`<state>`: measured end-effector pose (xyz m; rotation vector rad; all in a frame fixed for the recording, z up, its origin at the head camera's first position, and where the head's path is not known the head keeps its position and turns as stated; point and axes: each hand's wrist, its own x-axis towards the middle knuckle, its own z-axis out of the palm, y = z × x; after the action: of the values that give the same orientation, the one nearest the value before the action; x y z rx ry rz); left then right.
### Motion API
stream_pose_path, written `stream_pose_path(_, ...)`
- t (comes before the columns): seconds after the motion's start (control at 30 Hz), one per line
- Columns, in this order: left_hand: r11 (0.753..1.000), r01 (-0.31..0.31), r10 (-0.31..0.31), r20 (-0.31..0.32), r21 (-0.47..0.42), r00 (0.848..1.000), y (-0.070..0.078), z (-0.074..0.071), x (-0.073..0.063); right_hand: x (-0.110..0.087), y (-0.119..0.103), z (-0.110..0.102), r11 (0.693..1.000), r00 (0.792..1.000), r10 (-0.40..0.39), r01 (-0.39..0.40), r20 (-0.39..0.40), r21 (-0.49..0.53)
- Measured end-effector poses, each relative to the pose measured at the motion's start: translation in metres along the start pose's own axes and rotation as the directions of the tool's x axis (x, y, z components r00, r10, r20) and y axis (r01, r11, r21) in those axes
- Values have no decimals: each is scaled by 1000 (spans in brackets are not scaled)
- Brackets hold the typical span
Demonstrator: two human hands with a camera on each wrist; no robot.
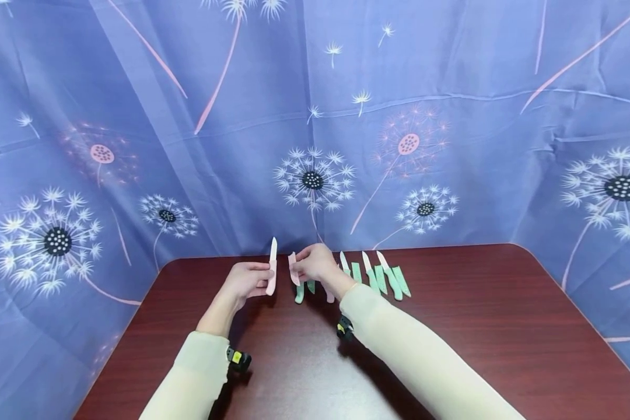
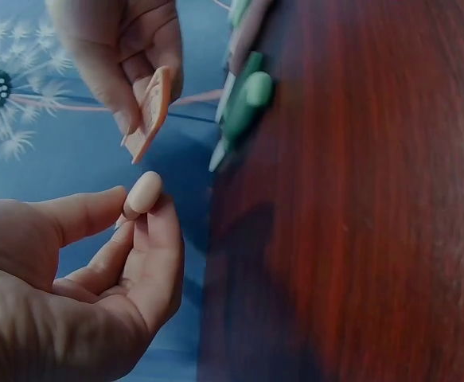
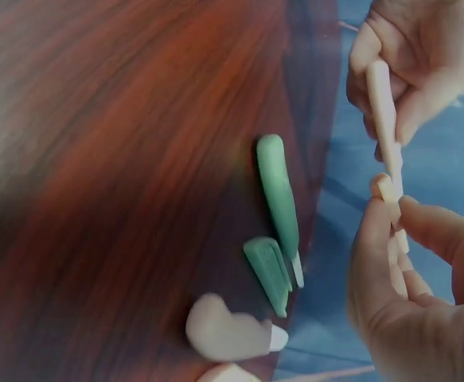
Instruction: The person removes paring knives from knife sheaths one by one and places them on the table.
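My left hand (image 1: 245,280) pinches a small knife (image 1: 272,277) by its pink handle, the pale blade pointing up and away. Close to its right, my right hand (image 1: 317,262) holds a pink blade sheath (image 1: 293,269) between thumb and fingers. Knife and sheath are apart in the head view. The left wrist view shows the butt of the pink handle (image 2: 143,192) between thumb and fingertips, with the sheath (image 2: 154,115) just beyond. Below the right hand lie a green-handled knife (image 3: 278,191) and a green sheath (image 3: 267,274). A pink-handled knife (image 3: 224,328) beside them is partly hidden in the head view.
Several more green-handled knives (image 1: 392,283) and green sheaths (image 1: 401,281) lie in a row along the back of the dark red-brown table (image 1: 478,326). A blue dandelion-print curtain (image 1: 231,192) hangs right behind the table's back edge.
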<state>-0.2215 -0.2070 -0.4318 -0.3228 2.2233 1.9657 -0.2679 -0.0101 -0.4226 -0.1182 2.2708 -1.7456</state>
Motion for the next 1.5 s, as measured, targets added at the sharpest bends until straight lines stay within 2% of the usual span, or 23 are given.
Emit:
stream_pose_path(0.13,999,36,-36,1,25,999,-4,-1,7,7,0,13,992,999,27,-32,-41,-123)
stream_pose_path(0.3,995,63,-62,-24,74,998,-7,0,9,7,1,21,945,997,-1,-24,-75,-326)
stream_pose_path(0.4,992,67,-66,-21,110,998,-8,2,10,14,5,25,906,996,-42,6,-77,-423)
stream_pose_path(0.57,984,87,-87,-10,153,996,-7,4,11,49,31,40,821,993,-92,33,-74,-569)
stream_pose_path(0.63,980,95,-95,-9,173,995,-7,5,11,51,32,43,827,996,-71,27,-57,-561)
stream_pose_path(0.73,974,108,-108,-10,199,994,-7,5,11,35,18,42,856,998,-50,26,-34,-516)
stream_pose_path(0.8,969,111,-112,-9,219,994,-6,6,11,25,9,42,864,999,-41,21,-29,-503)
stream_pose_path(0.87,966,114,-116,-7,232,993,-5,7,11,19,6,43,851,998,-57,32,-32,-523)
stream_pose_path(0.93,963,117,-119,-6,241,993,-5,7,11,15,3,45,826,998,-60,31,-33,-563)
stream_pose_path(1.07,960,123,-123,-17,251,992,-4,8,12,14,-2,48,782,999,-19,-4,-30,-623)
stream_pose_path(1.2,958,125,-123,-23,256,992,-4,9,13,16,-3,51,752,999,11,-39,-47,-658)
stream_pose_path(1.47,960,119,-122,-3,254,992,-2,10,13,18,-6,51,731,998,57,-68,-39,-679)
stream_pose_path(1.5,960,123,-125,-9,253,992,-3,10,14,24,0,52,730,998,47,-61,-39,-681)
